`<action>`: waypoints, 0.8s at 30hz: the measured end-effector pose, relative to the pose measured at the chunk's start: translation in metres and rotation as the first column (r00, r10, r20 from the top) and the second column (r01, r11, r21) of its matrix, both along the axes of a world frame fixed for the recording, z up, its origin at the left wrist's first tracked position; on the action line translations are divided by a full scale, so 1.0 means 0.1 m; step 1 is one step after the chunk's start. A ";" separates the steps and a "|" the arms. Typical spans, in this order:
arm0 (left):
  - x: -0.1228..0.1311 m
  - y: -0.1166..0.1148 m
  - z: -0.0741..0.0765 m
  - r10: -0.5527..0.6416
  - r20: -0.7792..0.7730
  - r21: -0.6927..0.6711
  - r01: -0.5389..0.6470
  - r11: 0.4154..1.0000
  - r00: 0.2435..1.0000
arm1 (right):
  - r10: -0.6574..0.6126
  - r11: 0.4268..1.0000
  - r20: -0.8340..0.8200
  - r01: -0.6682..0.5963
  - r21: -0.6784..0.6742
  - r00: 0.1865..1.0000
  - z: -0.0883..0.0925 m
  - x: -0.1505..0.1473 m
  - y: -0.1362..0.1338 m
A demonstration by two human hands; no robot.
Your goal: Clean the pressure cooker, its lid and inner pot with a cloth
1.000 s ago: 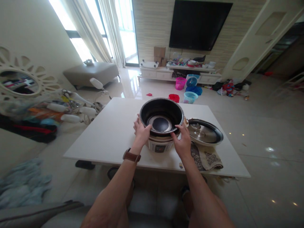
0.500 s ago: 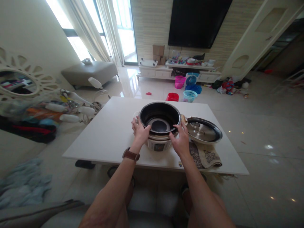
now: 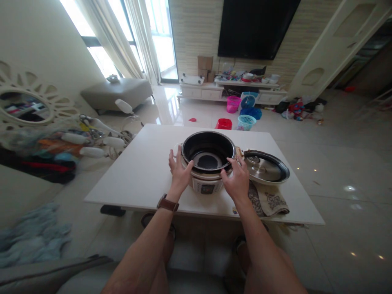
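Note:
A black inner pot (image 3: 211,145) sits in a white electric pressure cooker (image 3: 199,185), its rim standing above the cooker's body. My left hand (image 3: 179,170) is at the left side of the rim, fingers stretched upward and spread from the thumb. At the right front of the rim is my right hand (image 3: 237,179), its fingers spread and slightly bent, fingertips close to the edge. Whether either hand still touches the pot is hard to see. The cooker's lid (image 3: 266,167) lies inside up to the right, beside a patterned cloth (image 3: 271,199).
The cooker stands on a white table (image 3: 131,175). Beyond it on the floor are a red bin (image 3: 223,124), a light blue basket (image 3: 246,122) and a pink basket (image 3: 233,104). A lamp with several white shades (image 3: 113,142) is at the left of the table.
My fingers have loosened and spread away from the pot's rim, most clearly on the left hand. The pot stays in the cooker. The view has shifted slightly.

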State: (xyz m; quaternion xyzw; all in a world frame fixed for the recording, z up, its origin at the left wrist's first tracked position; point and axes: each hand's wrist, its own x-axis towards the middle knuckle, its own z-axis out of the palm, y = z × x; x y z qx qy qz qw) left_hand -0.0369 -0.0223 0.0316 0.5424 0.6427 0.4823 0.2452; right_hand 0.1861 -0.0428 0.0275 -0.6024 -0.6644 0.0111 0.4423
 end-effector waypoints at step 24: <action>-0.18 0.20 -0.23 0.135 0.028 0.206 -0.137 0.969 0.991 | -0.524 0.776 -0.804 0.547 -0.315 0.280 -0.55 1.66 0.12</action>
